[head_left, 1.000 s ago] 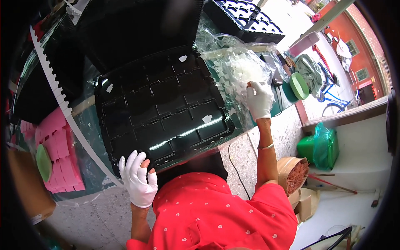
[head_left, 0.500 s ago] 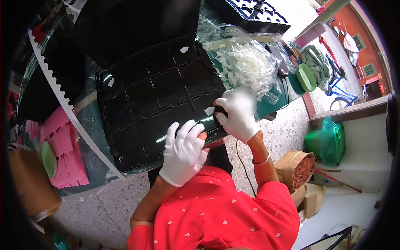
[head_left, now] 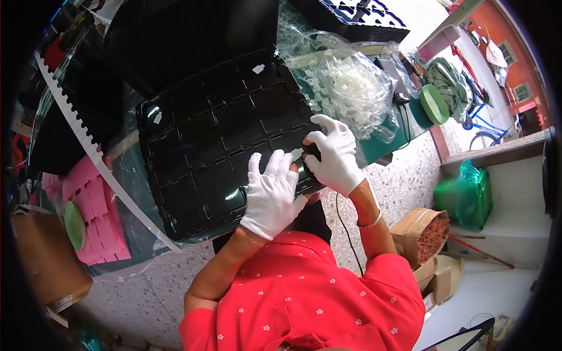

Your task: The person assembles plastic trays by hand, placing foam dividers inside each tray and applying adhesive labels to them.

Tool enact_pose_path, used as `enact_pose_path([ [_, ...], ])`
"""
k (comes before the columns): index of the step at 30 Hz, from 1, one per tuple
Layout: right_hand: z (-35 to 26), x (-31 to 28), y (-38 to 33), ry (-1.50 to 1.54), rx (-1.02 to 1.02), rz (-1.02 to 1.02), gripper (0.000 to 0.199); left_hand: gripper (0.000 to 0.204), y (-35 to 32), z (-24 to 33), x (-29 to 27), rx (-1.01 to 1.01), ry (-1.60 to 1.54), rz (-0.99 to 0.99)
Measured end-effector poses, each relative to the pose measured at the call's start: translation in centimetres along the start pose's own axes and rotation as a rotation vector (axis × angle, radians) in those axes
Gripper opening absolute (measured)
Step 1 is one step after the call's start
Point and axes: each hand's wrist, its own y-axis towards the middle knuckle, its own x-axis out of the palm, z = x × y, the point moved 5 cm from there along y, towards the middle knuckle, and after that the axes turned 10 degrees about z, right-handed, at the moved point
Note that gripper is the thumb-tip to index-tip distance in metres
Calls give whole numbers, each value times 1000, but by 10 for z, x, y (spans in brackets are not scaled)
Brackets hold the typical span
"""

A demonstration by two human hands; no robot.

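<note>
A glossy black plastic tray [head_left: 202,155] with raised ribs lies in front of me on the table. My left hand [head_left: 272,196], in a white glove, rests over its near right part with fingers stretched out. The left fingertips touch a small white sticker-like piece [head_left: 297,154] near the tray's right edge. My right hand [head_left: 338,157], also gloved, is just right of that piece, with thumb and fingers apart and bent. Bare fingertips show on both hands. Similar white pieces lie at the tray's far right corner [head_left: 258,69] and far left corner [head_left: 157,117].
Right of the tray, a clear bag [head_left: 351,82] holds many white pieces. A green dish [head_left: 433,104] stands beyond it. Stacked black trays [head_left: 363,26] are at the back. Pink pieces [head_left: 96,205] and a white notched strip [head_left: 99,158] lie left.
My left hand has shifted right and up until its fingertips reach the white piece. My right fingers have spread from around the piece, with the index finger lifted.
</note>
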Motion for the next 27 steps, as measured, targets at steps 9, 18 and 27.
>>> enact_pose_path([
  [9, 6, 0, -13, 82, 53, 85, 32, 60, 16, -2, 4, -46, -68, 100],
  [18, 15, 6, -20, 168, 116, 125, 31, 33, 46, -22, 21, -70, -58, 69],
  [27, 17, 6, -22, 227, 130, 143, 28, 29, 49, -28, 19, -80, -93, 51],
])
